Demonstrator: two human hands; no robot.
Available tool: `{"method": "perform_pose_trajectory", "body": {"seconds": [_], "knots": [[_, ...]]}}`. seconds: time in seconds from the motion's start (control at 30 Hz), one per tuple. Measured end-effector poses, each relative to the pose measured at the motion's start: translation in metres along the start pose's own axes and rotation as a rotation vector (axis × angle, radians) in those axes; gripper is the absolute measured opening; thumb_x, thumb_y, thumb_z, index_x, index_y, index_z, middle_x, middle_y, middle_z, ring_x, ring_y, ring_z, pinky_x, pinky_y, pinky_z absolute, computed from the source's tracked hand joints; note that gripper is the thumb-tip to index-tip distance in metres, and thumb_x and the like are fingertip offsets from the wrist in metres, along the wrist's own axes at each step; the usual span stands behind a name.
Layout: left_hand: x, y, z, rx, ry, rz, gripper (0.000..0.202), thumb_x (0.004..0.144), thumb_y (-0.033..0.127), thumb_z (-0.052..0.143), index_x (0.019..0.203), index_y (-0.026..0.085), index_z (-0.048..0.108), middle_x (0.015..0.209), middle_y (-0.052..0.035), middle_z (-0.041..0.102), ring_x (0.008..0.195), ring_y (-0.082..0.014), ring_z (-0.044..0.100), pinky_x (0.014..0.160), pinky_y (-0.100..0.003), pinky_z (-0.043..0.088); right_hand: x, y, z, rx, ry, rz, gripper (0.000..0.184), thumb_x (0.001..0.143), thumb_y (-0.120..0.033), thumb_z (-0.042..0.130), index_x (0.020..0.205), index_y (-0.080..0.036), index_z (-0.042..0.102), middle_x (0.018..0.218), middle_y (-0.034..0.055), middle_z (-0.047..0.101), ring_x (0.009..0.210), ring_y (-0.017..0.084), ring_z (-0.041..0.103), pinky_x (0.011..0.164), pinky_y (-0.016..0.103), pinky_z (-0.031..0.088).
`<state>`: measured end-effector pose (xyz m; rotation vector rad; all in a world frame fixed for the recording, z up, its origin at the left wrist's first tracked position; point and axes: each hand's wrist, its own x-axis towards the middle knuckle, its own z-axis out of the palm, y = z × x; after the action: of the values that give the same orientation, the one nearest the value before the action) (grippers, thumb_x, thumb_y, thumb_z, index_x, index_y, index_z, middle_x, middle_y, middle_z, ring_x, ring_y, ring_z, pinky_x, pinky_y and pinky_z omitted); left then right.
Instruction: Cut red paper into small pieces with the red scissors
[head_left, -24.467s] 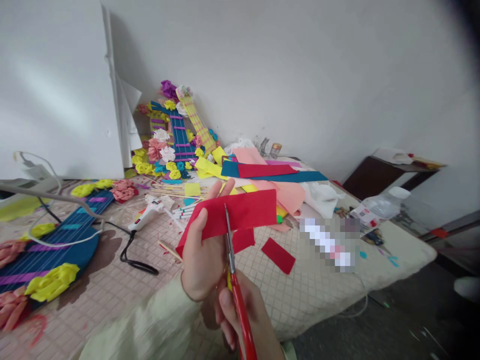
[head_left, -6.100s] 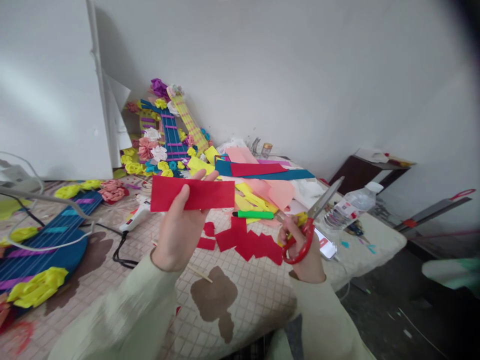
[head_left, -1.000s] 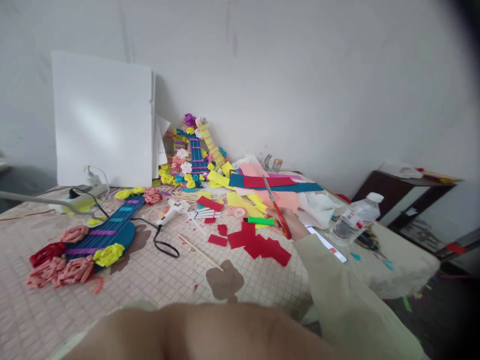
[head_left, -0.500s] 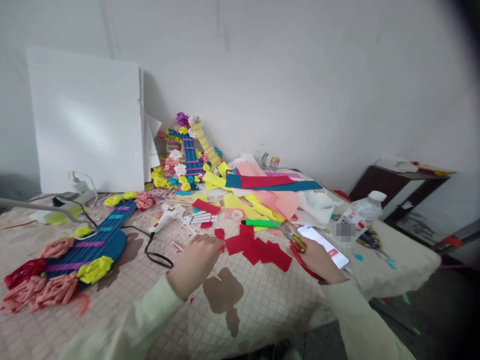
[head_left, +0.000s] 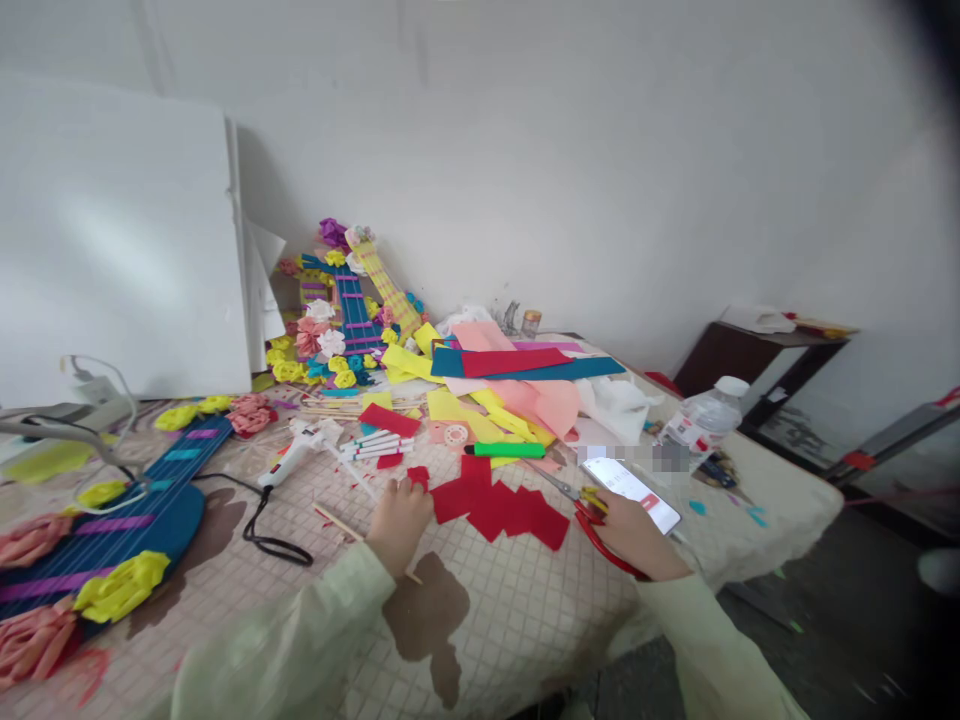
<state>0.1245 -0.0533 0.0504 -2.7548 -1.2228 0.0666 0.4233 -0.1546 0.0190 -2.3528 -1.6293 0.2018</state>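
Observation:
My right hand (head_left: 626, 530) is closed around the handles of a pair of scissors (head_left: 604, 540), which are red and yellow. The metal blades point up and left, past the right end of a row of overlapping red paper pieces (head_left: 517, 510). At the left of this row, my left hand (head_left: 401, 522) has its fingers curled together at a small crumpled red paper piece (head_left: 420, 477). Its fingertips are partly hidden. A thin wooden stick (head_left: 337, 522) lies on the table beside the left hand.
Behind the red pieces lie a green marker (head_left: 510, 450), several white markers (head_left: 379, 444) and coloured paper strips (head_left: 517, 362). A phone (head_left: 630, 492) and a plastic bottle (head_left: 705, 425) are at right. A glue gun (head_left: 296, 450) and a flower-decorated blue guitar (head_left: 176, 500) occupy the left.
The view has turned to the right, so the table things appear further left. My left hand has turned slightly, with its fingers still at the small red piece. The scissors stay in my right hand.

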Motion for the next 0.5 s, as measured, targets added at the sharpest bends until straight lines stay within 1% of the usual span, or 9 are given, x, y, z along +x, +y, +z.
{"method": "perform_pose_trajectory", "body": {"seconds": [0.07, 0.13, 0.17, 0.23, 0.3, 0.33, 0.37, 0.43, 0.5], "knots": [[-0.003, -0.004, -0.003, -0.004, 0.013, 0.002, 0.031, 0.081, 0.001, 0.039, 0.09, 0.011, 0.066, 0.094, -0.0157, 0.067, 0.095, -0.0285, 0.059, 0.08, -0.042, 0.043, 0.004, 0.002, 0.003, -0.003, -0.007, 0.0, 0.026, 0.078, -0.035, 0.05, 0.088, -0.016, 0.064, 0.088, 0.0122, 0.07, 0.081, 0.025, 0.064, 0.064, 0.029, 0.042], [-0.007, -0.008, -0.01, -0.065, 0.038, 0.0, 0.028, 0.082, 0.006, 0.041, 0.093, 0.013, 0.065, 0.093, -0.0128, 0.067, 0.095, -0.0266, 0.059, 0.081, -0.04, 0.044, 0.007, 0.003, 0.004, 0.003, -0.014, 0.002, 0.027, 0.079, -0.035, 0.05, 0.092, -0.017, 0.064, 0.09, 0.0114, 0.07, 0.083, 0.025, 0.064, 0.065, 0.029, 0.042], [-0.009, -0.01, -0.014, -0.147, 0.052, 0.0, 0.026, 0.083, 0.01, 0.041, 0.094, 0.014, 0.065, 0.093, -0.011, 0.068, 0.094, -0.0249, 0.06, 0.081, -0.038, 0.044, 0.008, 0.003, 0.004, 0.007, -0.016, 0.006, 0.028, 0.079, -0.035, 0.05, 0.094, -0.016, 0.064, 0.091, 0.0117, 0.069, 0.084, 0.026, 0.063, 0.066, 0.03, 0.042], [-0.013, -0.015, -0.023, -0.384, 0.066, 0.002, 0.026, 0.083, 0.015, 0.042, 0.095, 0.018, 0.065, 0.094, -0.0072, 0.069, 0.091, -0.0208, 0.062, 0.081, -0.032, 0.045, 0.009, 0.001, 0.001, 0.036, -0.025, 0.007, 0.03, 0.079, -0.035, 0.049, 0.097, -0.015, 0.063, 0.094, 0.0128, 0.069, 0.086, 0.027, 0.062, 0.068, 0.031, 0.042], [-0.016, -0.02, -0.028, -0.59, 0.051, 0.017, 0.028, 0.082, 0.016, 0.041, 0.095, 0.019, 0.066, 0.096, -0.0046, 0.07, 0.088, -0.0179, 0.063, 0.08, -0.029, 0.046, 0.006, -0.005, -0.004, 0.095, -0.046, 0.0, 0.028, 0.079, -0.035, 0.049, 0.095, -0.016, 0.062, 0.094, 0.0122, 0.069, 0.086, 0.026, 0.062, 0.07, 0.031, 0.042], [-0.018, -0.023, -0.028, -0.653, 0.036, 0.027, 0.028, 0.081, 0.016, 0.041, 0.095, 0.019, 0.066, 0.096, -0.0039, 0.07, 0.087, -0.0172, 0.063, 0.079, -0.027, 0.047, 0.003, -0.009, -0.008, 0.125, -0.058, -0.012, 0.026, 0.079, -0.035, 0.049, 0.093, -0.017, 0.062, 0.093, 0.0113, 0.068, 0.085, 0.025, 0.062, 0.07, 0.032, 0.042], [-0.019, -0.025, -0.027, -0.689, 0.02, 0.036, 0.029, 0.081, 0.016, 0.04, 0.094, 0.02, 0.066, 0.095, -0.0035, 0.07, 0.086, -0.0168, 0.064, 0.078, -0.027, 0.047, -0.001, -0.014, -0.011, 0.149, -0.072, -0.026, 0.024, 0.078, -0.035, 0.049, 0.089, -0.018, 0.061, 0.09, 0.0104, 0.068, 0.083, 0.024, 0.062, 0.07, 0.032, 0.042], [-0.021, -0.029, -0.022, -0.694, -0.019, 0.054, 0.031, 0.081, 0.015, 0.038, 0.093, 0.02, 0.066, 0.095, -0.0029, 0.071, 0.086, -0.0167, 0.064, 0.078, -0.027, 0.047, -0.013, -0.027, -0.014, 0.183, -0.116, -0.076, 0.02, 0.076, -0.035, 0.051, 0.083, -0.018, 0.059, 0.085, 0.0087, 0.068, 0.078, 0.023, 0.061, 0.068, 0.032, 0.042], [-0.022, -0.032, -0.014, -0.609, -0.033, 0.052, 0.033, 0.082, 0.012, 0.037, 0.096, 0.021, 0.065, 0.096, -0.0038, 0.07, 0.09, -0.0174, 0.063, 0.08, -0.028, 0.047, -0.026, -0.041, -0.011, 0.209, -0.178, -0.153, 0.015, 0.073, -0.033, 0.053, 0.079, -0.02, 0.057, 0.082, 0.0073, 0.067, 0.074, 0.022, 0.06, 0.065, 0.031, 0.042]]}}
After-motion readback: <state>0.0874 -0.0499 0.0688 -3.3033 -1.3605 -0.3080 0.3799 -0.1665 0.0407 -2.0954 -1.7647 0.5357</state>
